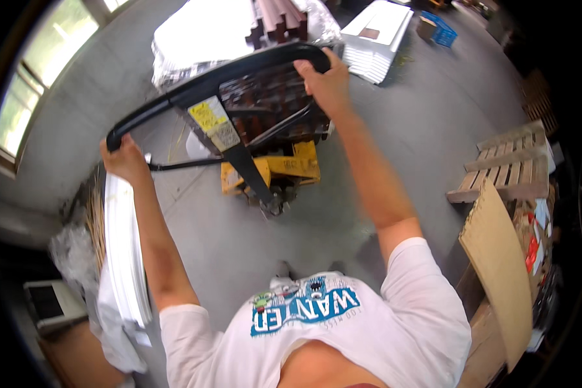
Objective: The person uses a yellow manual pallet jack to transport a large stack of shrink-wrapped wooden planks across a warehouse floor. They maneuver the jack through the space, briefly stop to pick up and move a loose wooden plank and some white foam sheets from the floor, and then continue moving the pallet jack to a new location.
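Lettering (pixel 306 312) on shirt (pixel 427 310), label (pixel 208 114) on handle (pixel 204 80)

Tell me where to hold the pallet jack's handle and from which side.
Probably at both ends of the black pallet-jack handle, coming from the near side: it stretches wide, its ends bend back that way, and the stem joins it between them.

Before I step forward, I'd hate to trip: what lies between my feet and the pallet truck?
The head view shows only floor between your feet and the pallet truck.

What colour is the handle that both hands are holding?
The handle is black, seen best in the head view.
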